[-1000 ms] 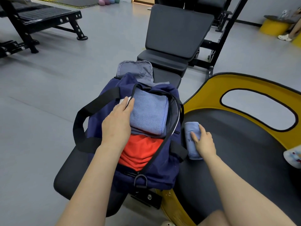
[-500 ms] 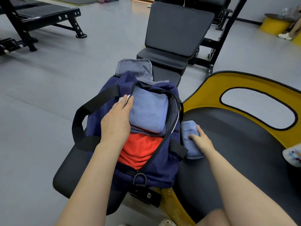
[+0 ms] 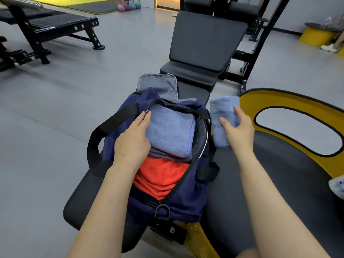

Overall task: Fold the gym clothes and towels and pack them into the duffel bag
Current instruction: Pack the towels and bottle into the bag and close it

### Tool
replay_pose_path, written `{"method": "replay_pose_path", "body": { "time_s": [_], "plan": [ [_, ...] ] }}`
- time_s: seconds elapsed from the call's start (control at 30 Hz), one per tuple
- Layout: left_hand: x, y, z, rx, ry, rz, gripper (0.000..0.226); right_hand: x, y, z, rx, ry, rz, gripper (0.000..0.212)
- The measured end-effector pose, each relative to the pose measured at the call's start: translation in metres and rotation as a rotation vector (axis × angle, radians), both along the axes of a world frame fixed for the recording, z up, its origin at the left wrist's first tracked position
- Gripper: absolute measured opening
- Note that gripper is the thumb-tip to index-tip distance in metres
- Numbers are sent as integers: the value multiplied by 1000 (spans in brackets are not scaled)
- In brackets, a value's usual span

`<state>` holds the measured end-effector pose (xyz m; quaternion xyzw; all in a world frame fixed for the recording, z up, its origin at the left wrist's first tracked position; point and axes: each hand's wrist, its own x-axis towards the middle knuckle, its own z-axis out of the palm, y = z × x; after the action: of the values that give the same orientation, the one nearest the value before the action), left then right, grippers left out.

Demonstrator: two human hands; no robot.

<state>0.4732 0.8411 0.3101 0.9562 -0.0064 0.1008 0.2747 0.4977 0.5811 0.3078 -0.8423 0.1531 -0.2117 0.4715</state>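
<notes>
A navy duffel bag [image 3: 186, 198] lies unzipped on a black gym bench [image 3: 78, 202]. Inside it a folded blue towel [image 3: 171, 131] lies on top of grey cloth, with a folded red garment [image 3: 160, 177] nearer to me. My left hand [image 3: 132, 144] rests flat on the bag's left edge, its fingertips touching the towel. My right hand [image 3: 236, 127] grips a small rolled blue towel [image 3: 221, 112] and holds it in the air just right of the bag's opening. The bag's grey flap [image 3: 158, 84] hangs open at the far end.
A yellow-rimmed black padded platform [image 3: 279, 164] lies to the right. An upright black bench seat [image 3: 204, 41] stands behind the bag. A black bench frame [image 3: 55, 28] is at the far left, kettlebells [image 3: 128, 5] at the back. A person's foot [image 3: 329, 47] shows at the far right.
My right hand has picked the small rolled towel up off the black platform and raised it beside the bag's opening. My left hand has stayed on the bag.
</notes>
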Motion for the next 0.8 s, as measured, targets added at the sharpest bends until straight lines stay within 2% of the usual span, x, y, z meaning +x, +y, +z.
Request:
{"method": "replay_pose_path", "body": {
  "time_s": [0.23,0.37,0.43,0.53,0.6,0.67,0.8],
  "plan": [
    [-1,0,1,-8,23,-21,71,-5,33,53,-108,-227,225,48],
    [-3,-1,3,9,31,-2,71,-1,59,55,-59,-231,448,44],
    [-3,-1,4,-2,39,4,71,5,68,42,-241,-216,495,41],
    [-3,0,4,-41,31,0,67,11,80,20,-699,-297,475,28],
    [-2,0,5,-60,22,-2,64,10,89,15,-868,-348,451,20],
    [-1,2,5,-92,6,-10,64,9,96,17,-903,-373,476,18],
    [1,5,5,-175,-16,-30,67,3,105,17,-817,-304,607,21]
  ]
}}
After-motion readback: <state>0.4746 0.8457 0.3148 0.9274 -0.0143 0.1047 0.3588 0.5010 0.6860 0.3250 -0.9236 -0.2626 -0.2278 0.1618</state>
